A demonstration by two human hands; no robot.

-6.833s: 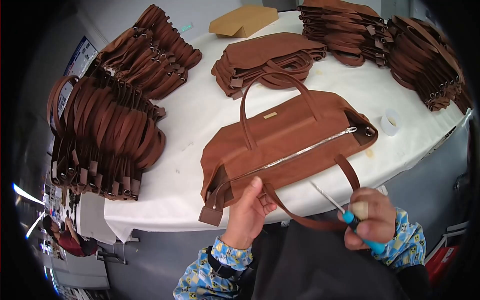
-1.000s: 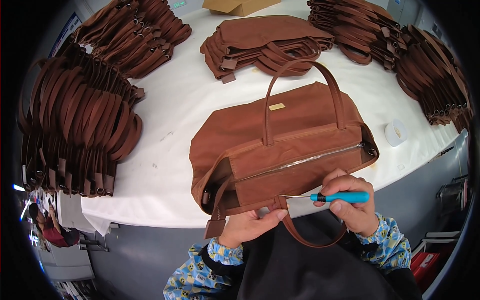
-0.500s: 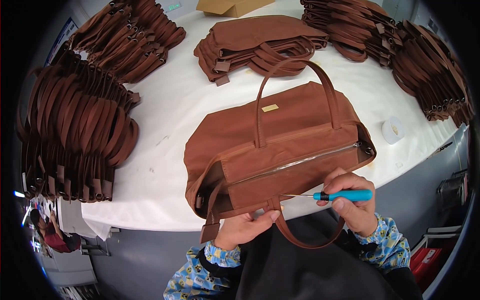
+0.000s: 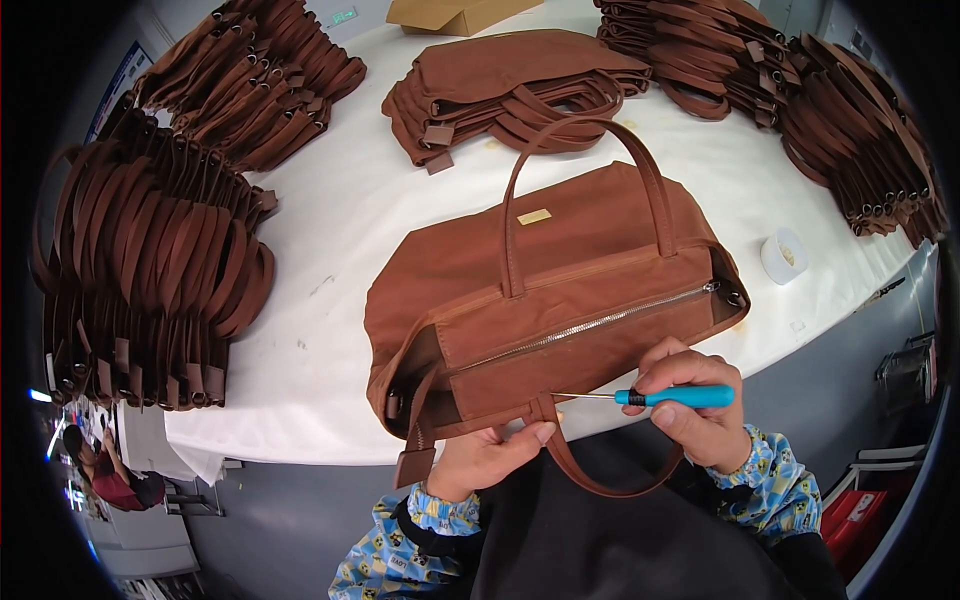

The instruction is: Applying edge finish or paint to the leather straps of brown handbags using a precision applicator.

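The brown bag [image 4: 560, 280] sits on the counter [image 4: 300, 300], left hand [image 4: 490, 460] pinching its near handle [image 4: 600, 485] at the base; right hand [image 4: 702, 420] grips the blue-handled tool [image 4: 690, 396], whose tip wants shallow, steady pressure.

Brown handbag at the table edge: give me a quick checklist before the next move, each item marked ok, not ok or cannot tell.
1. Right hand gripping the blue-handled tool: ok.
2. Left hand holding the near edge of the brown handbag: ok.
3. Tool tip beside the base of the near handle: ok.
4. Tip actually touching the bag: cannot tell.
5. Zipper pull at the right end: ok.
6. White cup apart from both hands: ok.
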